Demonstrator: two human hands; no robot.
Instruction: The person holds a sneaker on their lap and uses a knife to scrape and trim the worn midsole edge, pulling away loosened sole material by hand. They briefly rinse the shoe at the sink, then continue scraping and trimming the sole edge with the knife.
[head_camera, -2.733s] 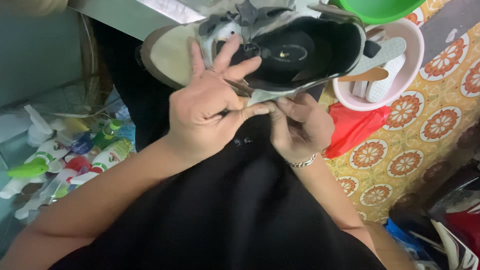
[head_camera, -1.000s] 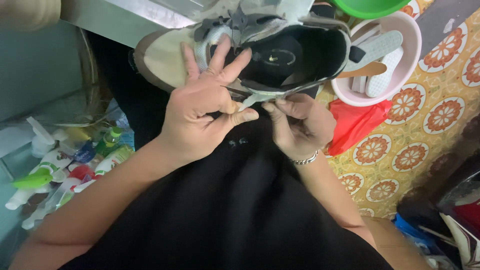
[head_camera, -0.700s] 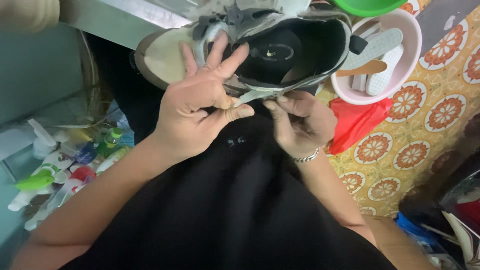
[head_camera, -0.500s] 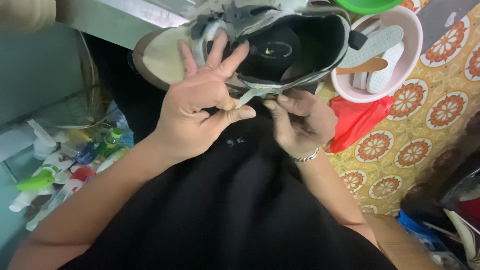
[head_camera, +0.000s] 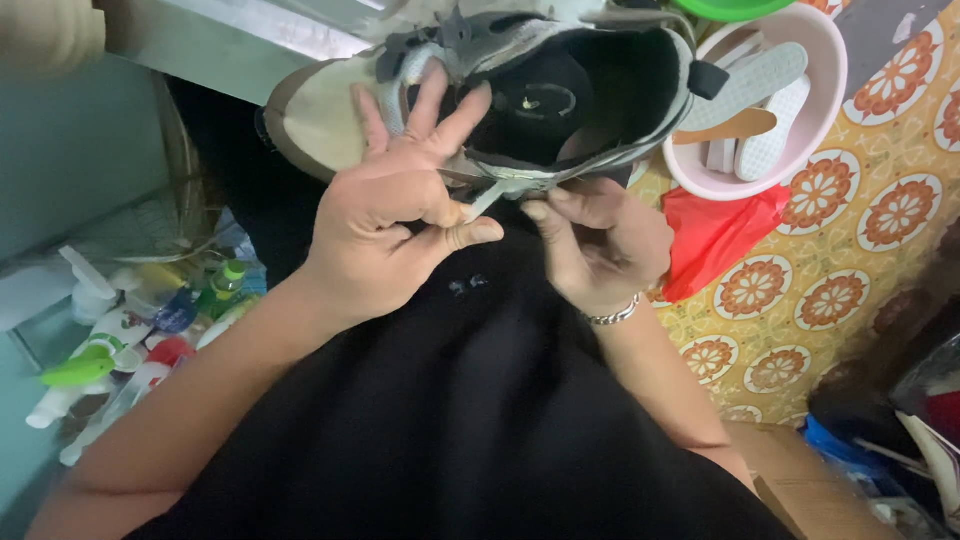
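Over the lap: a shoe (head_camera: 500, 90) lies on its side against the person's black clothing, opening turned up toward the camera, dark lining showing inside.
Shoe: beige and grey, with a soft upper and a stiffer sole edge; probably light, and likely to flex at the collar rather than hold firm there.
Lace: a pale flat lace (head_camera: 492, 195) comes off the near rim of the shoe and runs down between the two hands; limp and thin, best taken in a pinch.
Where to hold: the sole edge or toe looks like the steadiest place; the collar would give way.
Left hand (head_camera: 395, 235): thumb and forefinger pinched together on the lace, the other three fingers spread and resting against the side of the shoe.
Right hand (head_camera: 600, 240): curled under the rim of the shoe with fingertips closed on its near edge beside the lace; a metal bracelet sits at the wrist.
Beside the shoe: a pink basin (head_camera: 800, 130) holding white insoles.
Floor: patterned tile with a red bag (head_camera: 725, 235).
Left side: spray bottles (head_camera: 120, 330) in a heap.
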